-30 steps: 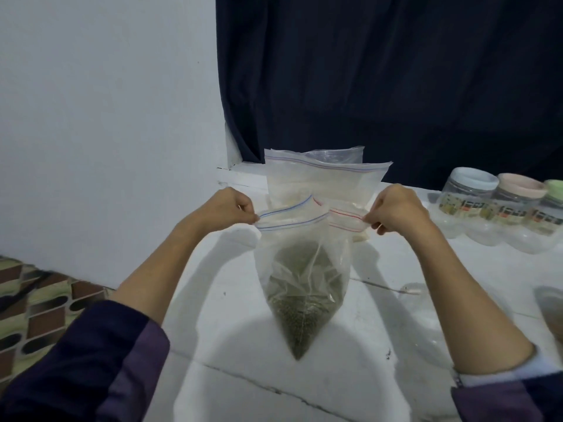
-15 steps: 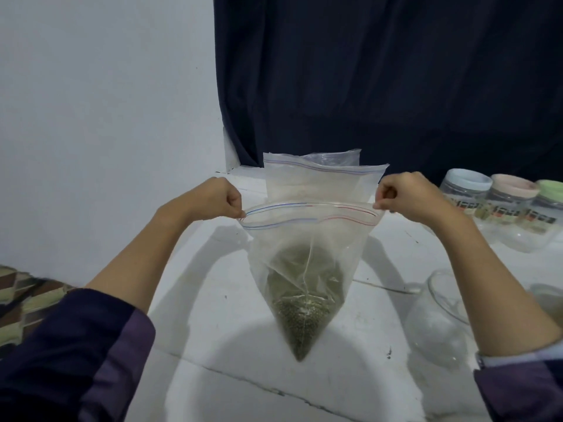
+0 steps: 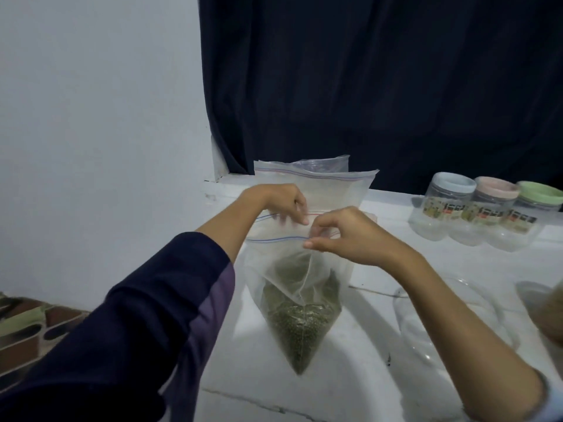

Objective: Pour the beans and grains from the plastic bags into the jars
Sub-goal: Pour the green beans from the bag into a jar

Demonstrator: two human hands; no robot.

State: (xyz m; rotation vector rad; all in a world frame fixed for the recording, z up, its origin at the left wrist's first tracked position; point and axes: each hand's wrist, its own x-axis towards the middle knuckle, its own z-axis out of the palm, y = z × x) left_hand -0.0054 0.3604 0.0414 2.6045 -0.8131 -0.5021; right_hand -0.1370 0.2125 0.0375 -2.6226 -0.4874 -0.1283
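Bag point(image 3: 300, 312) mouth now narrower, both hands point(image 3: 350, 236) closer together at zip.

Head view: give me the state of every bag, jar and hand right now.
Bag of green beans: held up, zip mouth open.
Left hand: pinching the far zip edge.
Right hand: pinching the near zip edge.
Bags behind: upright.
Three jars: lids on.
Glass bowl: upright.

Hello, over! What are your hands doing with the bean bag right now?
Left hand at far edge of bag mouth. Right hand pinches near edge. Green beans hanging low, unpoured. Jars lidded, off to the right.
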